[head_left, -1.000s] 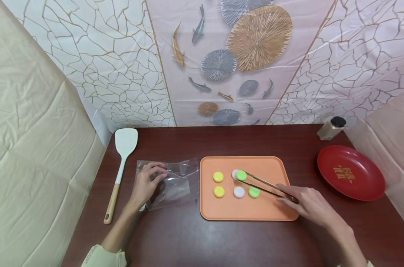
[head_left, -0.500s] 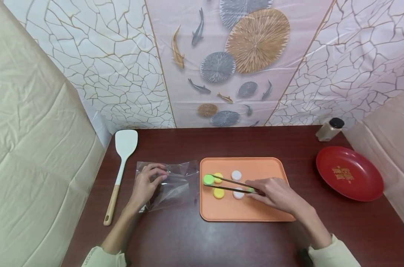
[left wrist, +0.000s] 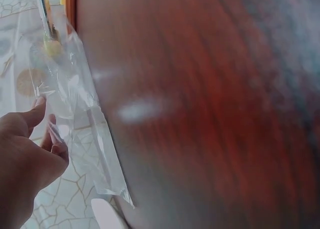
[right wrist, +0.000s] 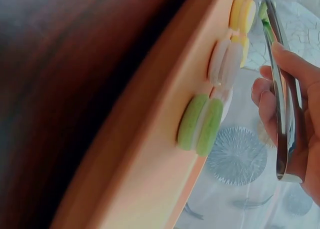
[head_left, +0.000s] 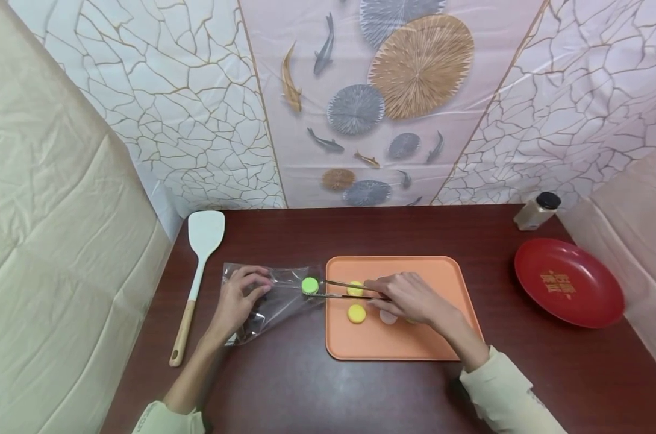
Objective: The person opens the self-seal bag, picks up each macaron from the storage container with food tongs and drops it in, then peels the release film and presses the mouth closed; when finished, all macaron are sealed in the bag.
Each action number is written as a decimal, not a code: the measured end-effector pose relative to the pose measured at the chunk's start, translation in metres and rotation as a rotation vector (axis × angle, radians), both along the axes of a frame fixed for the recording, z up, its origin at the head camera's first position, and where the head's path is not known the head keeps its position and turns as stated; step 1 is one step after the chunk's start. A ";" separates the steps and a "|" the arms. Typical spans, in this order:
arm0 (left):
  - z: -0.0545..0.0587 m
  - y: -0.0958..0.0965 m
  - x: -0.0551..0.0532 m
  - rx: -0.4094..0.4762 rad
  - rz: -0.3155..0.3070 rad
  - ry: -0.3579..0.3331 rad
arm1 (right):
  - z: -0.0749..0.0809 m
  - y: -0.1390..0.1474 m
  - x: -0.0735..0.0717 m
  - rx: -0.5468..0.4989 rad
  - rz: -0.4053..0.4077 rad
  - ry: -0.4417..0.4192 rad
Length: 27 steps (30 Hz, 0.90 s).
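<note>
My left hand (head_left: 238, 301) holds a clear plastic bag (head_left: 284, 310) on the table, its thumb and fingers pinching the film in the left wrist view. My right hand (head_left: 409, 296) grips metal tongs (right wrist: 281, 124) pointing left. Between the tong tips is a green macaron (head_left: 309, 286), overlapping the bag's right end in the head view. Below the tongs lies an orange tray (head_left: 425, 346) with two yellow macarons (head_left: 356, 313), white macarons (right wrist: 225, 64) and another green macaron (right wrist: 200, 124). My right hand hides part of these in the head view.
A white spatula (head_left: 205, 232) with a wooden handle lies at the left. At the right are a red plate (head_left: 582, 295) and a black-capped jar (head_left: 536, 212). Patterned cloth walls (head_left: 214, 120) enclose the dark table's (head_left: 328, 398) back and sides.
My right hand has carried the tongs and green macaron leftward from over the tray to the bag's right end. My left hand stays in place on the bag.
</note>
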State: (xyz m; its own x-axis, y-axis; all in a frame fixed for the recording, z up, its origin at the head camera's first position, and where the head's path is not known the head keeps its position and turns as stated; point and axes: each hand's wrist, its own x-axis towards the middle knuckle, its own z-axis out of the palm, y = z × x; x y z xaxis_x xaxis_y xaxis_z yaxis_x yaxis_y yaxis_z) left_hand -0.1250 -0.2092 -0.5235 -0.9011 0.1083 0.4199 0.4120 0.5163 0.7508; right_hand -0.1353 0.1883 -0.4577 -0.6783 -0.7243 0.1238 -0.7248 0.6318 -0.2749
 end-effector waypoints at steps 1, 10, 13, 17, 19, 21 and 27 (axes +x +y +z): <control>0.001 0.000 0.000 0.002 -0.006 0.000 | 0.000 0.001 -0.001 0.005 -0.003 -0.005; 0.013 0.006 0.004 -0.015 0.009 -0.052 | 0.001 -0.009 -0.010 0.045 0.041 -0.045; 0.019 0.007 0.005 -0.029 0.018 -0.102 | 0.000 -0.023 -0.013 0.028 0.081 -0.063; 0.022 0.007 0.006 -0.034 0.036 -0.165 | -0.001 -0.042 -0.017 0.009 0.124 -0.029; 0.023 0.007 0.006 -0.029 0.044 -0.189 | -0.002 -0.051 -0.019 0.004 0.136 -0.001; 0.024 0.008 0.007 -0.018 0.048 -0.201 | -0.002 -0.061 -0.020 -0.001 0.145 0.026; 0.023 0.007 0.008 -0.014 0.053 -0.202 | -0.009 -0.087 -0.023 0.002 0.145 0.003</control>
